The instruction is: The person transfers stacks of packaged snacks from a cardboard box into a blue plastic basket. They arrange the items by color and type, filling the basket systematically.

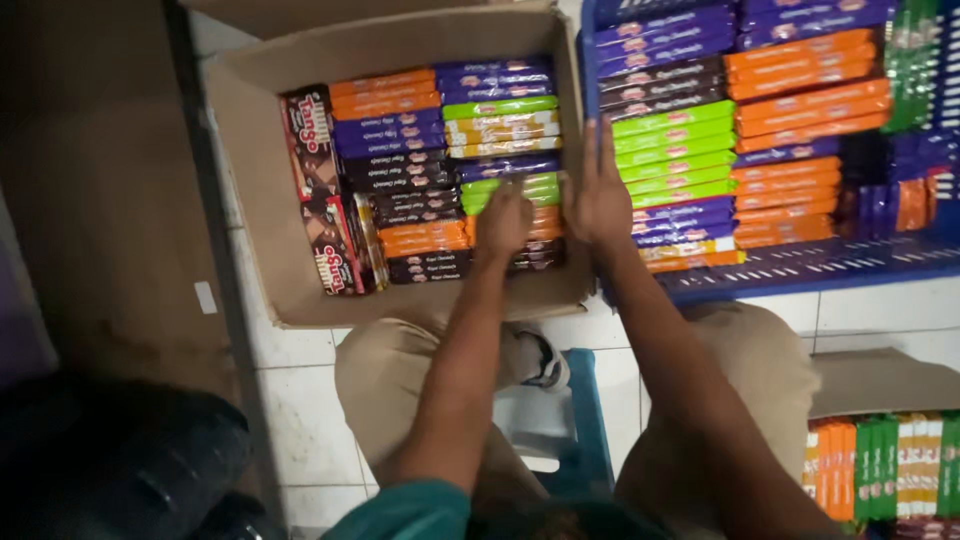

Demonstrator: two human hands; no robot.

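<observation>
White tiled floor (300,400) with grey grout lines carries everything: open brown cardboard box (262,200) of stacked chocolate bars at left, blue plastic slatted crate (800,268) touching its right side, small blue plastic stool (590,420) just below, another cardboard box (880,385) of bars at lower right

I see my own body from above. Both of my arms are bare from the elbow down to the hands. My left hand (503,222) and my right hand (597,195) have no gloves, no rings and no watch that I can see. At the near edge there is a bit of my teal green shirt (415,512). My trousers (385,375) are a light tan colour, like sand, and they cover both knees. One shoe (545,362) shows between my legs. It is white with a dark part.
</observation>
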